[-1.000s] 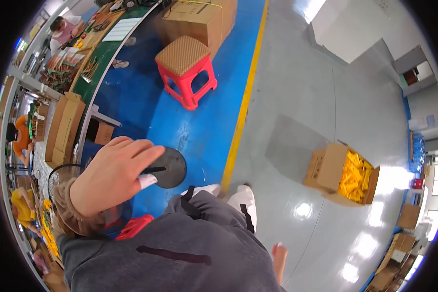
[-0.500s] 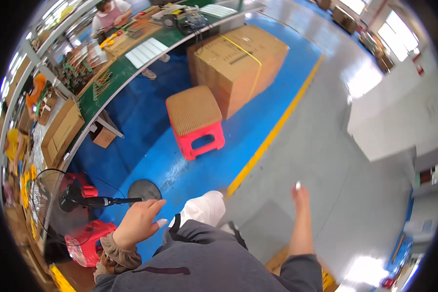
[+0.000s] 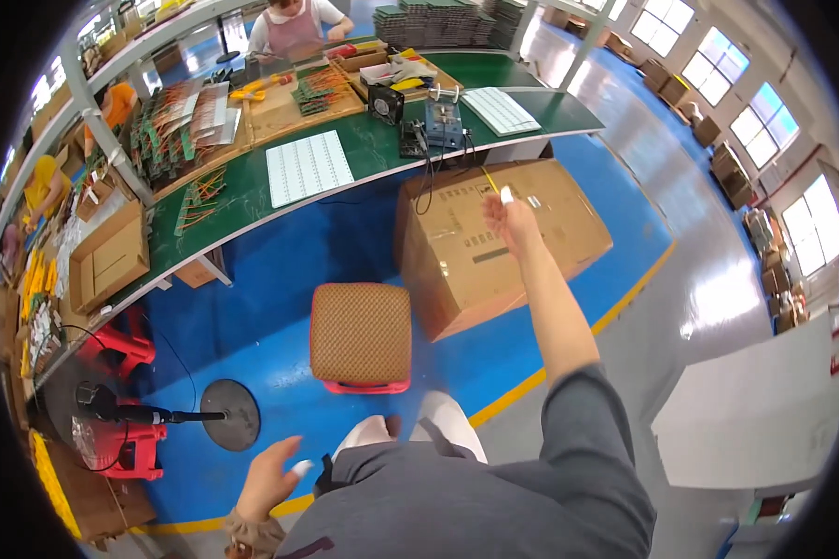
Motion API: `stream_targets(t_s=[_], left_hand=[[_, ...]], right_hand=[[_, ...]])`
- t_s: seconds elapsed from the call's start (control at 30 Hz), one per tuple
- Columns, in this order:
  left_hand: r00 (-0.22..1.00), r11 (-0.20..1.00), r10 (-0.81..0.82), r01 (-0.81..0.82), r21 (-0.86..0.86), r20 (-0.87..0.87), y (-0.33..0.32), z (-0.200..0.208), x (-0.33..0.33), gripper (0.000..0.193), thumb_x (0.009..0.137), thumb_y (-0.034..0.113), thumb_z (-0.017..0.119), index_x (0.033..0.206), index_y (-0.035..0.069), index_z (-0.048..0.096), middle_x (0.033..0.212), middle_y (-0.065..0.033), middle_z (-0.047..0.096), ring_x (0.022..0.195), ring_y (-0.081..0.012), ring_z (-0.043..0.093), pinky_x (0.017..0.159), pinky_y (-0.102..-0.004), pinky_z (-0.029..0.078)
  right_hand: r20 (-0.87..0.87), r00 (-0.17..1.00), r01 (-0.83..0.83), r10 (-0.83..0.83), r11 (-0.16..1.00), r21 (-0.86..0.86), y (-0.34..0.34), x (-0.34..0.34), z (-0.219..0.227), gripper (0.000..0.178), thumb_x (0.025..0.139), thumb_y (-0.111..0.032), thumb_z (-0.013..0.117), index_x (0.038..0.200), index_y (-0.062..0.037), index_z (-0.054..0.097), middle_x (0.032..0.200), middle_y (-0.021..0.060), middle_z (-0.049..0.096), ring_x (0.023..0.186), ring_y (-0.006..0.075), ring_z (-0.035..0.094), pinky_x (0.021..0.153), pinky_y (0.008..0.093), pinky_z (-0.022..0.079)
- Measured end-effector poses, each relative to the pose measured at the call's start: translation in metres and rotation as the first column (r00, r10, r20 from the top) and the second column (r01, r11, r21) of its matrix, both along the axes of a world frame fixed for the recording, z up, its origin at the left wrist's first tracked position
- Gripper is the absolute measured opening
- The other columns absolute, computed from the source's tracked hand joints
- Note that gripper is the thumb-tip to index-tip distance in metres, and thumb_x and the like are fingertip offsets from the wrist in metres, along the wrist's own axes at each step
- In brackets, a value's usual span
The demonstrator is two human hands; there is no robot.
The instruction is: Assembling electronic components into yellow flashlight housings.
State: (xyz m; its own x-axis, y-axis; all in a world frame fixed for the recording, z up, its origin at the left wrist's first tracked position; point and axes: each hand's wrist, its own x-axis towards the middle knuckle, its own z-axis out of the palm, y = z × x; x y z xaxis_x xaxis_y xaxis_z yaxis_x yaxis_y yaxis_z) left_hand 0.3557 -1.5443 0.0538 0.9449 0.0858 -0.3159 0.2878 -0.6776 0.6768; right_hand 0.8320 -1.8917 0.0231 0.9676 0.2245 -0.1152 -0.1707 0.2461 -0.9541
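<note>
My right hand (image 3: 511, 222) reaches forward in front of a large cardboard box (image 3: 457, 265) with a yellow strap. Its fingers are loosely bent and seem to hold nothing; I cannot tell whether they touch the box. Low on the left, my left hand (image 3: 272, 477) hangs by my side, fingers apart and empty. Each hand has a white cover on one digit. Straight ahead of my legs stands a red stool (image 3: 364, 387) with a brown woven seat, just left of the box.
A green workbench (image 3: 242, 219) curves across the front, bearing white trays (image 3: 309, 168), a blue device (image 3: 444, 123) with hanging cables and an open carton (image 3: 110, 256). A fan's round base (image 3: 231, 415) and red stools (image 3: 135, 452) stand left. One person (image 3: 294, 33) sits across the bench.
My right hand has swung up and forward toward the box. The view has shifted so bench, stool and box appear closer. My left hand now shows lower in the picture.
</note>
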Motion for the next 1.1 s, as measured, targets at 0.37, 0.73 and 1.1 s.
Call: stream_targets(t_s=[0.37, 0.73, 1.1], left_hand=[[0.425, 0.400, 0.903, -0.885, -0.238, -0.066, -0.092, -0.223, 0.009, 0.017, 0.085, 0.009, 0.053, 0.101, 0.003, 0.058, 0.083, -0.0034, 0.059, 0.075, -0.0138, 0.056, 0.062, -0.0254, 0.046], [0.630, 0.564, 0.603, -0.770, -0.297, -0.489, -0.162, -0.222, 0.163, 0.024, 0.083, 0.012, 0.058, 0.105, 0.005, 0.057, 0.087, -0.0052, 0.060, 0.077, -0.0159, 0.056, 0.063, -0.0285, 0.046], [0.695, 0.540, 0.035, -0.618, -0.572, -0.718, -0.196, -0.175, 0.237, 0.032, 0.080, 0.016, 0.062, 0.110, 0.006, 0.055, 0.090, -0.0069, 0.060, 0.079, -0.0180, 0.056, 0.064, -0.0316, 0.046]], right_hand=[[-0.049, 0.995, 0.070, -0.091, 0.941, -0.330, 0.023, 0.429, -0.077, 0.046, 0.092, -0.037, 0.030, 0.119, -0.0070, 0.054, 0.115, 0.0070, 0.059, 0.103, 0.0198, 0.053, 0.084, 0.0374, 0.043], [-0.092, 0.991, -0.118, 0.094, 0.943, -0.310, 0.072, 0.589, -0.187, 0.043, 0.091, -0.037, 0.032, 0.108, -0.0095, 0.060, 0.099, 0.0036, 0.061, 0.091, 0.0174, 0.055, 0.076, 0.0327, 0.043], [0.230, 0.964, 0.095, 0.132, 0.639, -0.763, 0.083, 0.642, -0.226, 0.056, 0.091, -0.036, 0.027, 0.087, 0.0069, 0.063, 0.091, 0.0327, 0.059, 0.096, 0.0449, 0.056, 0.083, 0.0479, 0.042]])
